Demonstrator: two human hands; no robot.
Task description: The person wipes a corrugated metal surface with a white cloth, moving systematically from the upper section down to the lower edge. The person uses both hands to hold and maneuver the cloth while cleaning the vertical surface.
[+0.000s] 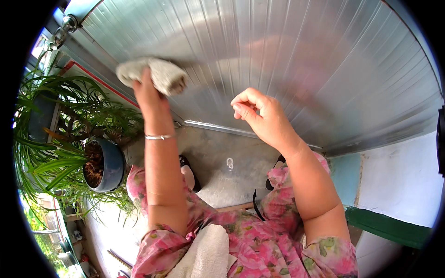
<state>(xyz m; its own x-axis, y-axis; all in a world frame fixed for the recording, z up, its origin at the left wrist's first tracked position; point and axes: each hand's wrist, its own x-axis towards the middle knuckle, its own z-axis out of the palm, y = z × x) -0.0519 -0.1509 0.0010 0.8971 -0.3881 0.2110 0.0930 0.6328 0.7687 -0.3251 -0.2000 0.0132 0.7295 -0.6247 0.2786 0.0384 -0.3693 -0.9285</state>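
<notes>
A pale, folded cloth (160, 74) is in my left hand (150, 92), its fingers wrapped over the near edge. The cloth lies against, or just in front of, a ribbed silvery metal panel (278, 55). Off to the right, my right hand (259, 113) hovers before the same panel with its fingers curled in loosely toward the thumb. Nothing shows in that hand. A second whitish cloth (208, 250) rests on my lap, over the pink flowered clothing.
At the left stand leafy green plants, one in a dark blue pot (109, 164). A metal rail (220, 129) runs along the panel's foot, above the concrete floor (218, 155). At the right are a white wall (403, 178) and a dark green ledge (389, 227).
</notes>
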